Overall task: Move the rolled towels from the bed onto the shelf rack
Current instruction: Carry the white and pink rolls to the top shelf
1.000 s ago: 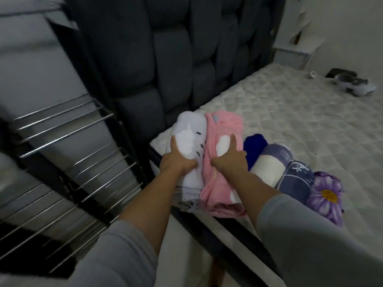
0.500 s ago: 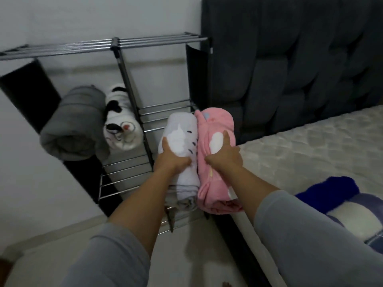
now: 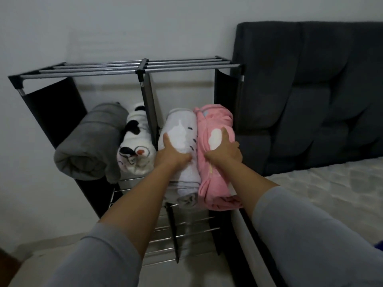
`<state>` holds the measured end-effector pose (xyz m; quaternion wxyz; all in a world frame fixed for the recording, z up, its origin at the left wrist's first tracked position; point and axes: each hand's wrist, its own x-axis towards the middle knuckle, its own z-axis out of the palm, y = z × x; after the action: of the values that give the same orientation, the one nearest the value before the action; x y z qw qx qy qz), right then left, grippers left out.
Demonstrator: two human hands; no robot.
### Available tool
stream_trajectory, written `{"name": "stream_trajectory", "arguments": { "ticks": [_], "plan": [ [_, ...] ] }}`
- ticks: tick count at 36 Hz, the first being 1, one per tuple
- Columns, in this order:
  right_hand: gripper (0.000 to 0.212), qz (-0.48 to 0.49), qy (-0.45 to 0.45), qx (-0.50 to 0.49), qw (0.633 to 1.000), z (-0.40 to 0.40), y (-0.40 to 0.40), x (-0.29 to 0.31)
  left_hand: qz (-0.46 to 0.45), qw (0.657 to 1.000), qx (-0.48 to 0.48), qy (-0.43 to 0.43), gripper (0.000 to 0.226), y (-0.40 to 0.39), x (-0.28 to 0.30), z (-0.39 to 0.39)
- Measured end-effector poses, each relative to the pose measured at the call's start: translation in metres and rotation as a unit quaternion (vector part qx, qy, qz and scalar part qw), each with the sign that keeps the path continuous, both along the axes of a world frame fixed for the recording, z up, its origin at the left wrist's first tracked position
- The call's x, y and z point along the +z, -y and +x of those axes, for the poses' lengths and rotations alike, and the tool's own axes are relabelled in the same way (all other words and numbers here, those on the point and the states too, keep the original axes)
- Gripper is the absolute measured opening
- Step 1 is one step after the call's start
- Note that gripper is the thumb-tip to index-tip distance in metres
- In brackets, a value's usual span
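My left hand grips a rolled white towel, and my right hand grips a rolled pink towel beside it. Both rolls lie side by side in the right bay of the metal shelf rack, over its middle tier. In the left bay of the same tier rest a rolled grey towel and a rolled white towel with a black-and-white animal face. The bed's mattress shows at the right; a scrap of blue towel peeks in at the frame's right edge.
A dark padded headboard stands right of the rack, against the pale wall. The rack's lower tier bars show beneath the towels. Black fabric side panels close the rack's ends. Pale floor lies below.
Both hands have carried the white and pink rolls leftward from the bed's corner to the rack's right bay. The view has swung from the bed to the rack.
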<state>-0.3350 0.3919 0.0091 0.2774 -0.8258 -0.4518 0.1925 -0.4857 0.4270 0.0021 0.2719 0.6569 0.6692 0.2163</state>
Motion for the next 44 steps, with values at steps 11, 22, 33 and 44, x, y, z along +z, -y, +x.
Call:
{"name": "stream_trajectory", "arguments": {
  "ticks": [11, 22, 33, 44],
  "plan": [
    [0.104, 0.007, 0.007, 0.045, 0.999, 0.026, -0.094, 0.013, -0.006, 0.999, 0.05, 0.015, 0.112, -0.072, 0.02, 0.021],
    [0.104, 0.003, 0.025, 0.092, 0.995, 0.041, -0.159, 0.014, -0.023, 0.996, 0.081, 0.007, 0.109, -0.127, 0.025, 0.035],
    [0.101, -0.103, 0.089, 0.177, 0.975, 0.046, -0.201, 0.005, -0.122, 0.989, 0.047, -0.072, 0.103, -0.164, 0.023, 0.043],
    [0.097, -0.112, 0.13, 0.179, 0.969, 0.044, -0.193, 0.011, -0.106, 0.989, 0.051, -0.091, 0.103, -0.161, 0.021, 0.041]
  ]
}}
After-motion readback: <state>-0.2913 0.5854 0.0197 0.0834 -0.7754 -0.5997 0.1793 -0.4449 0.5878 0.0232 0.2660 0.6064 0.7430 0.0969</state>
